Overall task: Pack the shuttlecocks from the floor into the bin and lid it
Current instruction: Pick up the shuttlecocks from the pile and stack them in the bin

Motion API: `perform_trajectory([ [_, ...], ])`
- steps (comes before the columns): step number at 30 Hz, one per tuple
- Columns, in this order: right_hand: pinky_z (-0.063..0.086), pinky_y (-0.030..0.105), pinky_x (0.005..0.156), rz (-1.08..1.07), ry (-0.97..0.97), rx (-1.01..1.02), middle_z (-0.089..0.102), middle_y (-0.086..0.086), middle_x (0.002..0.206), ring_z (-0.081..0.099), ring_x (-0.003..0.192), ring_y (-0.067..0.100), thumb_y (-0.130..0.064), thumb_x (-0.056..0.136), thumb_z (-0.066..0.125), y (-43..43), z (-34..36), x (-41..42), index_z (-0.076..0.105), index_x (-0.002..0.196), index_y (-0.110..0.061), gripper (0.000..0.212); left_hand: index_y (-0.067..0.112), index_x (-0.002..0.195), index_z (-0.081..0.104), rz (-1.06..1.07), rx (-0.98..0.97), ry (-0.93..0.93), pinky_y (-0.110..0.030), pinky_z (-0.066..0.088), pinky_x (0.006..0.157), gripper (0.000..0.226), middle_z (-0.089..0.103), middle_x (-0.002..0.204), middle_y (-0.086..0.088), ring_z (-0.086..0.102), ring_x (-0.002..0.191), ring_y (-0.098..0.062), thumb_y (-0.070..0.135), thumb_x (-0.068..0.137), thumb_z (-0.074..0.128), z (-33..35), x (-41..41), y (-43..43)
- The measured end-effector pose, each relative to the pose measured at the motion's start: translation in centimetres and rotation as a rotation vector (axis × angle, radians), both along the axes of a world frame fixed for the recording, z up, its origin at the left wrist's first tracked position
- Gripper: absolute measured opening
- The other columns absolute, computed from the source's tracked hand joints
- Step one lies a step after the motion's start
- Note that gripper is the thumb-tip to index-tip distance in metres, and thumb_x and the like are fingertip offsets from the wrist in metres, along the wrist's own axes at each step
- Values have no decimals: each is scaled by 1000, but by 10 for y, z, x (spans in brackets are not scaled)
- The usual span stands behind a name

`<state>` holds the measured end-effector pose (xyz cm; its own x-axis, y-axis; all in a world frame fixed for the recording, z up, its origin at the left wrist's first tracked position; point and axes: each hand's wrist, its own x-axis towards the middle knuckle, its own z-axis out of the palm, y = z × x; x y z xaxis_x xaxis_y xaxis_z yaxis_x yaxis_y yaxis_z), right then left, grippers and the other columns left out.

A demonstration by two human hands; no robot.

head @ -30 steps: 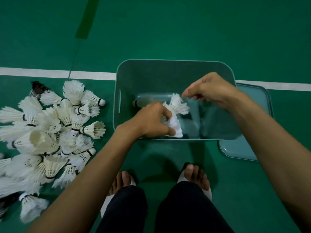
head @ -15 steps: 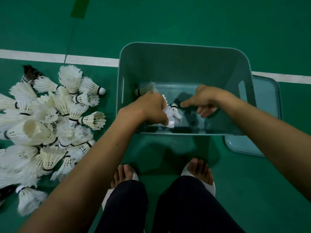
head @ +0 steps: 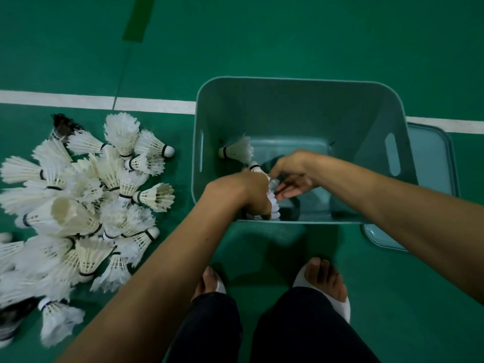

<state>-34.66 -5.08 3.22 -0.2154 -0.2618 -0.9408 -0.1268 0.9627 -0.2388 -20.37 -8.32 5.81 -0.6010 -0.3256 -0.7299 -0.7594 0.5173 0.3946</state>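
Gripping (left hand (head: 243, 193)): clenched round a bunch of white shuttlecocks (head: 273, 205), down inside the bin (head: 288, 113) against its near wall.
Right hand (head: 293, 176): also inside the bin, just right of the bunch; lower fingers stretched out towards the feathers. Whether thumb and forefinger pinch anything, cannot tell (that side is hidden by the left knuckles).
Bin: grey-green, open, with a slot handle in the left wall and one in the right; stands on the green floor (head: 314, 35), across the white line (head: 78, 100).
Loose shuttlecock (head: 237, 150): one on its side on the bin bottom, far-left corner, cork pointing left.
Pile (head: 86, 200): big heap of white shuttlecocks on the floor left of the bin, not touching it; a dark-feathered one (head: 61, 125) at the heap's far edge.
Lid (head: 429, 163): flat on the floor, right of the bin, partly hidden by it.
Feet (head: 324, 279): two, in white slippers, just near of the bin, toes towards it.
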Motion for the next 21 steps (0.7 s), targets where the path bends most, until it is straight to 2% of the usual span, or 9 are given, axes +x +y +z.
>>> perform_trajectory([
  [3, 55, 28, 42, -129, 181, -174, 70, 18, 75, 69, 52, 30, -1, 86, 73, -8, -8, -9, 60, 93, 0, 15, 16, 72, 53, -2, -8, 29, -29, 43, 63, 34, 55, 91, -4, 54, 68, -17, 37, 82, 79, 4, -1, 2],
  [6, 54, 26, 44, -288, 153, -159, 70, 10, 71, 67, 42, 23, 1, 83, 73, -7, -10, -15, 63, 87, -5, 12, 22, 67, 47, -11, -43, 57, -31, 40, 67, 39, 49, 108, -11, 55, 80, -26, 40, 81, 78, 9, -1, 3],
  [9, 57, 27, 43, -386, 131, -153, 70, 9, 59, 64, 36, 20, 6, 84, 70, -3, -10, -19, 64, 79, -3, 12, 21, 66, 45, -3, -61, 44, -32, 36, 64, 42, 47, 110, -12, 53, 80, -27, 41, 80, 79, 9, 0, 3],
  [12, 57, 30, 39, -445, 152, -205, 72, 15, 71, 65, 36, 19, 11, 80, 72, -2, 1, -24, 68, 87, 0, 14, 20, 69, 47, 9, -52, 26, -31, 37, 56, 40, 43, 112, -10, 57, 73, -27, 38, 81, 81, 9, 3, 1],
  [14, 57, 27, 41, -464, 191, -260, 71, 16, 74, 67, 42, 20, 11, 76, 75, -2, 9, -29, 70, 91, 0, 20, 19, 70, 48, 12, -36, 2, -30, 38, 53, 39, 43, 112, -9, 57, 68, -25, 37, 82, 80, 8, 5, 1],
  [18, 55, 22, 43, -510, 237, -373, 66, 14, 74, 61, 54, 18, 10, 74, 76, -5, 21, -37, 69, 91, -1, 21, 19, 69, 46, 6, -66, -41, -32, 44, 61, 41, 44, 109, -9, 57, 71, -25, 38, 82, 81, 9, 5, -1],
  [21, 49, 19, 41, -491, 276, -408, 64, 10, 68, 48, 41, 11, 11, 73, 75, -14, 18, -34, 75, 91, 0, 21, 18, 71, 51, 5, -65, -40, -32, 46, 58, 37, 43, 110, -9, 64, 71, -28, 37, 82, 81, 9, 3, 0],
])
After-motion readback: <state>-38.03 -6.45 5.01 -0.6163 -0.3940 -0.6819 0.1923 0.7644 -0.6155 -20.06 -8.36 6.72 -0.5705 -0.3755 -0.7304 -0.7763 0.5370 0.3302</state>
